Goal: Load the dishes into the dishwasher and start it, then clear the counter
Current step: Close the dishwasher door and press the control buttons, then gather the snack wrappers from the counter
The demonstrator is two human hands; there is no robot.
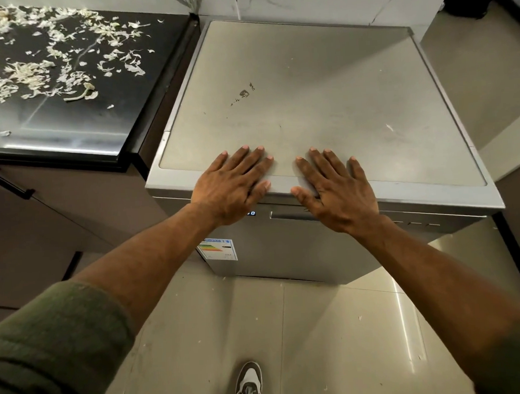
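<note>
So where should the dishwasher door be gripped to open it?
Best by the recessed handle slot along the top of the dishwasher front, just under the lid's front edge. Come from the front, palm up, hooking the fingers into the slot and pulling outward. Both the left hand and right hand rest flat on top, empty.

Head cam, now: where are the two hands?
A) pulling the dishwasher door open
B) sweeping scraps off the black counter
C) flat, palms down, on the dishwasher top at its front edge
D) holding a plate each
C: the left hand and right hand lie spread, empty, on the dishwasher top by its front edge; the door looks closed.
</note>
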